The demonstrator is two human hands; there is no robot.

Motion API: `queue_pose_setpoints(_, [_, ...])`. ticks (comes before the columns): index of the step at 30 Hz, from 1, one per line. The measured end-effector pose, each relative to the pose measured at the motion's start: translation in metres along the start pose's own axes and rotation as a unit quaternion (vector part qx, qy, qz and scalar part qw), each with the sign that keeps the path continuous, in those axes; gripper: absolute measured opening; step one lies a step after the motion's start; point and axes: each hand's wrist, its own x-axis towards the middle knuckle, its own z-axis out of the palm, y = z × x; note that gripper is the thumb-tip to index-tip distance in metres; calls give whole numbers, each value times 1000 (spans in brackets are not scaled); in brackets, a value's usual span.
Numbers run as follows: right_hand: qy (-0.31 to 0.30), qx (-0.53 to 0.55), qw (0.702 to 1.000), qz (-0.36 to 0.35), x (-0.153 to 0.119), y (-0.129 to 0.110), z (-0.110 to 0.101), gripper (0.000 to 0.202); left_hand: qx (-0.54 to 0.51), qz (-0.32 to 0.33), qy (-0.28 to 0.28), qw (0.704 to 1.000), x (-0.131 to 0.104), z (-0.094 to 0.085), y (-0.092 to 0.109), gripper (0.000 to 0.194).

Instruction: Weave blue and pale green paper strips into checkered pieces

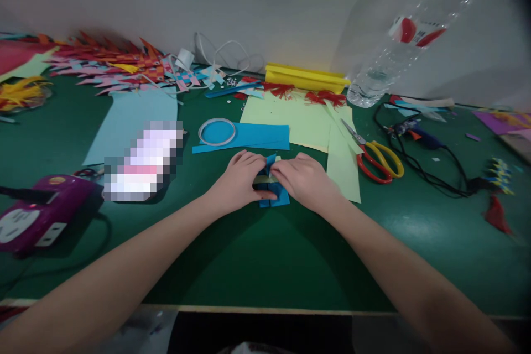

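Small blue paper strips (280,194), crossed with a pale green strip, lie between my hands on the green table (249,265). My left hand (238,182) grips the left side of the strips, thumb below and fingers above. My right hand (302,177) pinches the upper right part of the strips, its fingertips close to those of my left hand. Parts of the strips are hidden under my fingers. Just beyond my hands, a roll of tape (200,133) rests on flat blue paper (263,135).
Red and yellow scissors (375,163) lie on the right, near pale green sheets (309,119). A blurred phone (145,160) and purple power socket (50,207) are on the left. A clear bottle (415,38) leans against the wall; a black cable (423,171) runs at right.
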Motion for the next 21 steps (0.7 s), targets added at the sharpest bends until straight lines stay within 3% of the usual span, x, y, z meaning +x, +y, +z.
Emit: queue_pose_setpoints(21, [15,-18,1000,-1,-1,1,2,34,6,1,-4,1000,0,-2,2,48])
